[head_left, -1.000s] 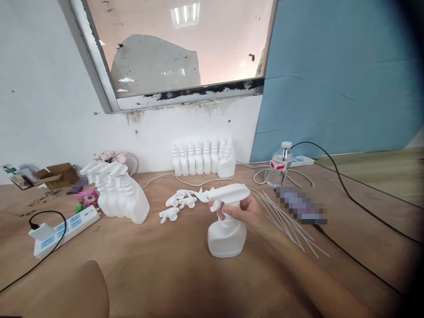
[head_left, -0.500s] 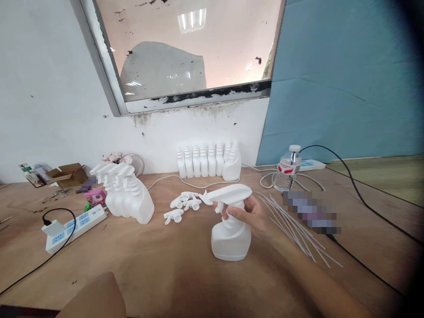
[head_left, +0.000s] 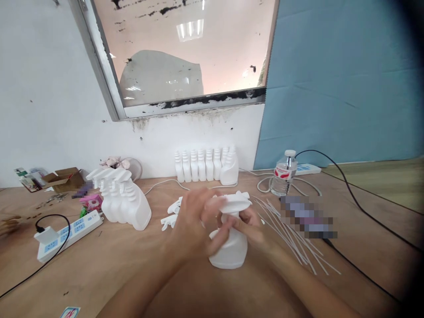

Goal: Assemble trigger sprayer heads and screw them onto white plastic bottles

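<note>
A white spray bottle (head_left: pixel 229 254) stands upright on the brown tabletop in front of me, a white trigger sprayer head (head_left: pixel 236 202) on top of it. My right hand (head_left: pixel 250 225) is closed around the bottle's neck from the right, just under the head. My left hand (head_left: pixel 195 221) is at the left side of the head and neck, smeared by motion, so its exact grip does not show. Behind it lie loose white trigger sprayer heads (head_left: pixel 168 221), partly hidden. To the right are several thin white tubes (head_left: pixel 291 238).
Several white bottles with trigger heads (head_left: pixel 127 203) stand at the left. A row of headless white bottles (head_left: pixel 205 167) is by the wall. A power strip (head_left: pixel 71 234), cardboard box (head_left: pixel 64 179), water bottle (head_left: pixel 284 173) and black cable (head_left: pixel 353 191) are around.
My left hand has come in from the lower left to the sprayer head and neck. My right hand still holds the bottle's neck. The view has shifted slightly.
</note>
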The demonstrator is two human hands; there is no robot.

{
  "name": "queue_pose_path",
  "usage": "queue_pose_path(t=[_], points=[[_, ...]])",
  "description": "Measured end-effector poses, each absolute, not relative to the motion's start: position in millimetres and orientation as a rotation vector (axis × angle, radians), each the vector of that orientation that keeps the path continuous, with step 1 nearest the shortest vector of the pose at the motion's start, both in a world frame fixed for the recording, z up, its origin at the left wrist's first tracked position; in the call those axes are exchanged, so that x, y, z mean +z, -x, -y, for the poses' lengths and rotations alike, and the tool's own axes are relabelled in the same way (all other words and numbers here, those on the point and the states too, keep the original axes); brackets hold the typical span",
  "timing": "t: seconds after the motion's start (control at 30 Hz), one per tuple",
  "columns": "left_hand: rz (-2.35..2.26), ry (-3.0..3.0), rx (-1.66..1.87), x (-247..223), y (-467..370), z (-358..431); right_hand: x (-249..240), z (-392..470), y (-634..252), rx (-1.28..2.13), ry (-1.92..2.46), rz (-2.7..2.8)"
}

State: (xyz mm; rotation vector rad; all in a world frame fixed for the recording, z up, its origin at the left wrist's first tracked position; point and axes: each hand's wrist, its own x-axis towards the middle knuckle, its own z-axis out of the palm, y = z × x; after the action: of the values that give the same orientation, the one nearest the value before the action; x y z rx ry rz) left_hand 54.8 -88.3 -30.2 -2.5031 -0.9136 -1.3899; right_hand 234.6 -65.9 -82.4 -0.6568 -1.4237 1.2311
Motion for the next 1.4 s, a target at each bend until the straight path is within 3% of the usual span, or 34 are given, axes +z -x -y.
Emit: queue_pose_path(t=[0.13, 0.33, 0.63, 1.3, 1.4], points=[[1.087, 2.801, -1.453, -12.6, -53.3, 70.5, -83.6, 67.2, -234.3, 1.286, 0.670, 1.435], [0.819, 2.972, -1.428, 10.9, -57.5, 67.0, -76.7, 68.4, -232.9, 1.295, 0.678, 1.447], [0.816, 2.964, -1.438, 2.8, -58.6, 60.4, -79.1, 68.7, -235.4, 1.293, 0.534, 1.475], [0.744, 3.057, -1.399, 3.4, -50.4, 58.2, -62.2, 76.3, -227.5, 1.193, 0.783, 1.455], [0.737, 3.067, -1.394, 3.3, -50.4, 58.0, -63.3, 76.4, -228.0, 1.248, 0.636, 1.451]])
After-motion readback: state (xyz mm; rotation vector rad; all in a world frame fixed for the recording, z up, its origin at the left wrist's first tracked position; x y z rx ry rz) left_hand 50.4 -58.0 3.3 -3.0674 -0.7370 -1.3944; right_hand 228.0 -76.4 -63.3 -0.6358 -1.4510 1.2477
